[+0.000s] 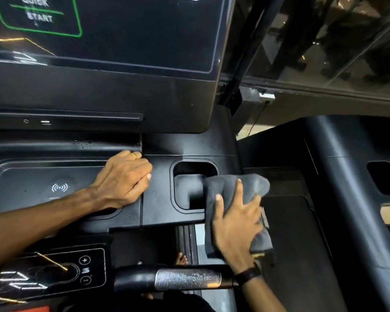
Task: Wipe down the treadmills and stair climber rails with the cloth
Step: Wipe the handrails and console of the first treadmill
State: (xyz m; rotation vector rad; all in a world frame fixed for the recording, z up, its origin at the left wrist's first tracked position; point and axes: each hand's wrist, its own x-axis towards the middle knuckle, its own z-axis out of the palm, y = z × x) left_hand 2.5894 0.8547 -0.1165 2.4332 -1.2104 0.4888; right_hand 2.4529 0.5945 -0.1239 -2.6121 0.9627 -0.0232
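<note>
**Cloth on right edge of treadmill console, left hand braced on tray**

Right hand presses a dark grey cloth onto the right edge of the black treadmill console, just beside the cup-holder recess. Fingers spread flat over the cloth, thumb out to the left; the cloth drapes down over the console edge, and its lower part sits behind the hand, blurred. Whether any finger curls under the fabric can't be told. Dark wristband on that wrist.

Left hand rests on the console at the seam between the flat tray and the cup-holder section, fingers loosely bent, tips on the surface, holding nothing. Gold ring on one finger; fingertips partly hidden against the dark ledge.

Screen cut off at top, only a green "QUICK START" box readable, smeared. Front handlebar with metal sensor section low in frame, wet-looking. Control panel with plus/minus at lower left, partly glared out. Neighbouring machine at right, cropped. Toes visible below console.
</note>
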